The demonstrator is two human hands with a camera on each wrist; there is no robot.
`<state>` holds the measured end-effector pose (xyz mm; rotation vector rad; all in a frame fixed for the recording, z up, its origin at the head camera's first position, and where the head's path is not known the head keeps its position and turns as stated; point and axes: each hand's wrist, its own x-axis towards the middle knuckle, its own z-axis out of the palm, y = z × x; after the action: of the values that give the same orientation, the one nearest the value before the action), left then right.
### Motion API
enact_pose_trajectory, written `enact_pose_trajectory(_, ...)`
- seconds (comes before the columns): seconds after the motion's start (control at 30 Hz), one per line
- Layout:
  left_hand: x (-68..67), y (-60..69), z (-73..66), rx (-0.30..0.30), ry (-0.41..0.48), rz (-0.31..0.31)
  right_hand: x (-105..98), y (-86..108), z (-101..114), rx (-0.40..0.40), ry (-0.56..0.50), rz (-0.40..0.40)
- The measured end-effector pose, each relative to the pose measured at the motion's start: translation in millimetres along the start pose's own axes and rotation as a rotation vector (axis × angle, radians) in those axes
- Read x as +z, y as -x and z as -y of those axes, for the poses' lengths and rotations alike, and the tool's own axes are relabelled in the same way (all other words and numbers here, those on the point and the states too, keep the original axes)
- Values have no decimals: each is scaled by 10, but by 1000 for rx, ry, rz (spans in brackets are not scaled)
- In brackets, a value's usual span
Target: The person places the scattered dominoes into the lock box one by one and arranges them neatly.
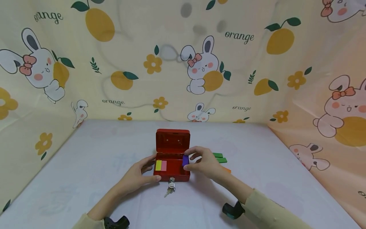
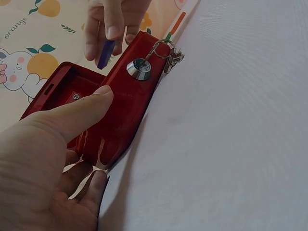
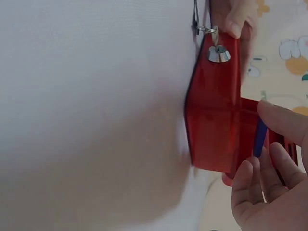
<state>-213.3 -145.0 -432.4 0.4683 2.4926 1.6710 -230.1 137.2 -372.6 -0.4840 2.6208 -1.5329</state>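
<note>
Sleeve (image 1: 277, 210) foremost, the right hand (image 1: 204, 162) pinches a purple block (image 1: 185, 160), I'd guess light, stiff, best held by its ends, at the right end of a box (image 1: 177, 176) the left hand (image 1: 134, 175) grips.

In the head view, the right grip (image 1: 203, 160) covers parts of the purple block (image 1: 185, 160) and green strips (image 1: 220, 160); its wrist partly hides an orange piece (image 1: 227, 170). The keys (image 1: 170, 190) are too small to count. Both sleeves (image 1: 275, 211) leave the bottom edge. The right-wrist view crops the left grip (image 1: 135, 176); there, the red box (image 1: 181, 178) conceals the yellow block (image 1: 158, 165).
</note>
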Motion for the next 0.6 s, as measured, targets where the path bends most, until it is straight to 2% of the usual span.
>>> enact_pose_trajectory(0.27, 5, -16, -1, -27, -19, 1, 133, -41, -27, 29, 24, 11)
enact_pose_trajectory(0.6, -6, -2, -28, -14, 1, 11, 213, -84, -15, 3, 29, 26)
